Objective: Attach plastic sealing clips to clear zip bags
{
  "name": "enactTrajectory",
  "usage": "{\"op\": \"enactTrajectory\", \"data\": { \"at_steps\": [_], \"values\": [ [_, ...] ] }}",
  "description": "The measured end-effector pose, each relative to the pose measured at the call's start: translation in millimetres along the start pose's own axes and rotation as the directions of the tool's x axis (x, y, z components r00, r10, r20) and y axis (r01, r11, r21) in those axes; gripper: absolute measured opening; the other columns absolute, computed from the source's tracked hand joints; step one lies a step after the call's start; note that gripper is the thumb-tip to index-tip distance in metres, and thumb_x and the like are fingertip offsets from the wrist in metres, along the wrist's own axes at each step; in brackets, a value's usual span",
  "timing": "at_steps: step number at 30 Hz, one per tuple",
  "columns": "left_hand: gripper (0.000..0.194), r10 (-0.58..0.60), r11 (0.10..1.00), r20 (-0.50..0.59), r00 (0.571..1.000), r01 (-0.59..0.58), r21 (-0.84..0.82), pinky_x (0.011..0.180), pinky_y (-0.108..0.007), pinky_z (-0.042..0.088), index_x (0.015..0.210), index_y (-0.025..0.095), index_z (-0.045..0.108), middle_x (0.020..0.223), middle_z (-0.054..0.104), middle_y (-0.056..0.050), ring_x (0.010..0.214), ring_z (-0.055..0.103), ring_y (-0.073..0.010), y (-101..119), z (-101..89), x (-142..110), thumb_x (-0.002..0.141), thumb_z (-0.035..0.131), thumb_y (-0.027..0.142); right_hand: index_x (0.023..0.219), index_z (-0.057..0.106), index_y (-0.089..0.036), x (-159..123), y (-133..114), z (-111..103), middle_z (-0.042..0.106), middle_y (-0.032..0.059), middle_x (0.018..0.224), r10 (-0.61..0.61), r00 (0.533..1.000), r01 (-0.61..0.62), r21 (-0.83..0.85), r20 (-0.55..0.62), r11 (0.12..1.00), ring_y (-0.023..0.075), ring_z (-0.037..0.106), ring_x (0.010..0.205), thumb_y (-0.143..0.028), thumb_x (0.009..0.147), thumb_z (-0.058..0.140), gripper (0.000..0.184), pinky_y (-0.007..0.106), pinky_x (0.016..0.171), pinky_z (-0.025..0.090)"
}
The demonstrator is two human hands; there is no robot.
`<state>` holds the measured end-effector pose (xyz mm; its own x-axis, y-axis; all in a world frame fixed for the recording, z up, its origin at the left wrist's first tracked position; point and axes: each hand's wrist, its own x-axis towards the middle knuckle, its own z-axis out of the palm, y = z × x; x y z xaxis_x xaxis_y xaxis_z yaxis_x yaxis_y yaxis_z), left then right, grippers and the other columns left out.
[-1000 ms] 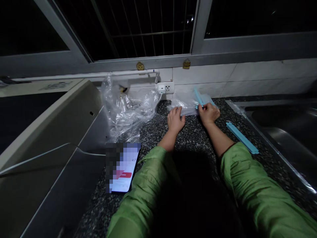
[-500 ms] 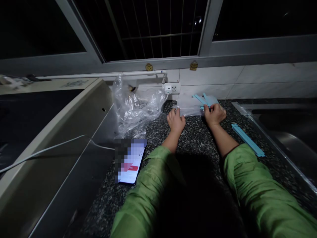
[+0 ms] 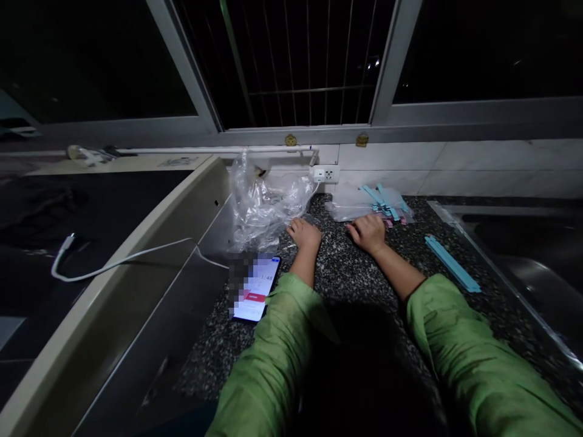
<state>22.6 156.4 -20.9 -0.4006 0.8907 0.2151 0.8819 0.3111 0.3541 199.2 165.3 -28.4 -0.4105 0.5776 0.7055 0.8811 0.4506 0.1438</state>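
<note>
My left hand (image 3: pixel 306 235) is at the right edge of a crumpled clear plastic bag (image 3: pixel 268 203), its fingers loosely bent and apart; whether they touch the film I cannot tell. Just in front of a flat clear plastic bag (image 3: pixel 348 208) is my right hand (image 3: pixel 368 233), thumb apart from the bent fingers, with nothing visible in it. Several light blue strips (image 3: pixel 387 200) lie crosswise on this flat bag, with small pinkish pieces (image 3: pixel 389 223) at their lower ends. A neat bundle of light blue strips (image 3: pixel 452 263) rests on the dark speckled counter to the right.
A lit phone (image 3: pixel 255 290) lies left of my left forearm, with a white cable (image 3: pixel 150 244) beside it. A white charger (image 3: pixel 319 175) is plugged into the wall socket (image 3: pixel 331 174). The metal sink (image 3: pixel 523 255) is on the right, a beige-edged appliance (image 3: pixel 195 182) on the left.
Both hands have come away from the flat bag, moving left and toward me. The right hand has let go of the strips, and more strips and pinkish pieces now show. The view has shifted.
</note>
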Motion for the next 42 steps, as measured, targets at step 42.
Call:
{"op": "enactTrajectory", "data": {
  "at_steps": [42],
  "values": [
    [0.036, 0.331, 0.228, 0.436, 0.837, 0.377, -0.898, 0.063, -0.022, 0.043, 0.093, 0.013, 0.061, 0.081, 0.064, -0.004, 0.068, 0.057, -0.0113, -47.8, -43.8, -106.3, 0.067, 0.066, 0.038, 0.061, 0.057, -0.017, -88.3, -50.5, -124.5, 0.054, -0.0022, 0.058, 0.287, 0.644, -0.758, 0.643, 0.709, 0.109, 0.0106, 0.044, 0.057, -0.057, 0.052, 0.069, 0.043, 0.024, 0.056, 0.033]
  ]
}}
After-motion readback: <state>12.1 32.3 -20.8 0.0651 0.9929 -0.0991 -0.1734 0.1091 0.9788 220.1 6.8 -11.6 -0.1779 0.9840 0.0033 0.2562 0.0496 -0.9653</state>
